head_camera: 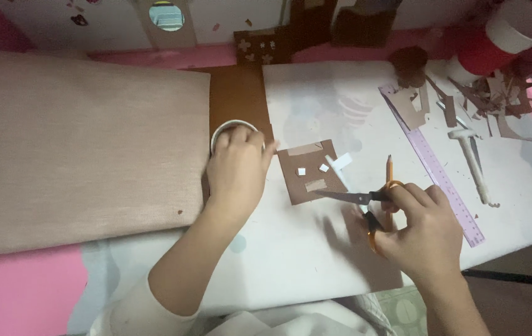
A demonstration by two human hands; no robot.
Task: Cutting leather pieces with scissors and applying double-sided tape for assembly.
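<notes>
Right-hand grip is closed through the orange-handled scissors; I see blades nearly shut, pointing left at the brown card just beyond. Left hand covers a tape roll on the counter.

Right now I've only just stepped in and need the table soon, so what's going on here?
A person is doing paper craft at a white table. Their right hand holds orange-handled scissors, blades pointing at a brown card piece with small white bits stuck on it. Their left hand rests over a roll of tape. A pencil lies by the scissors, a purple ruler to the right, and brown scraps are piled at the far corner.
</notes>
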